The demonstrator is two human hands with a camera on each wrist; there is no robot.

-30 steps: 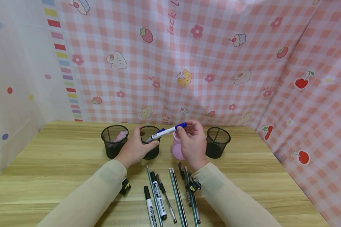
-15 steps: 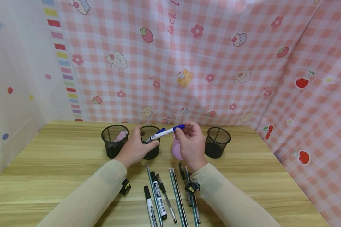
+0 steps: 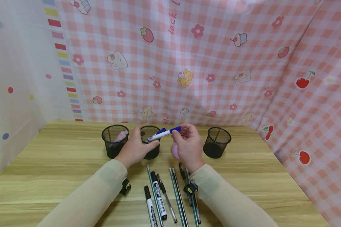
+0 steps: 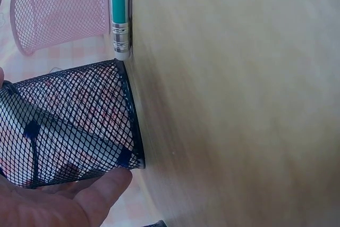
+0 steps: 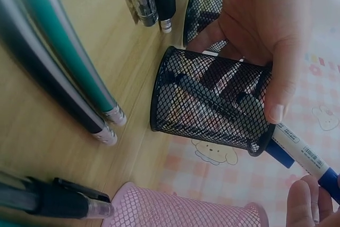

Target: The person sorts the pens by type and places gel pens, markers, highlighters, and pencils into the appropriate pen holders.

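Observation:
My left hand [image 3: 136,147] holds the second black mesh cup [image 3: 152,154] from the left, its thumb near the front rim. My right hand [image 3: 189,147] pinches the blue end of a white and blue marker [image 3: 162,134], whose other end is in that cup's mouth. A second blue-capped marker [image 3: 160,130] leans in the same cup. In the right wrist view the left hand [image 5: 268,25] curls round the black cup [image 5: 212,102], with the white marker [image 5: 300,150] angled into its mouth. Through the mesh in the left wrist view, a marker [image 4: 79,136] slants inside the cup.
A black cup [image 3: 113,151] with a pink item [image 3: 121,136] stands at left, an empty black cup [image 3: 213,150] at right. A pink cup [image 3: 175,150] is partly behind my right hand. Whiteboard markers [image 3: 160,197], pens [image 3: 167,201] and pencils [image 3: 176,192] lie in front.
My right hand has moved left and slightly down, and the marker has slid further into the black cup. The left hand has stayed on the cup.

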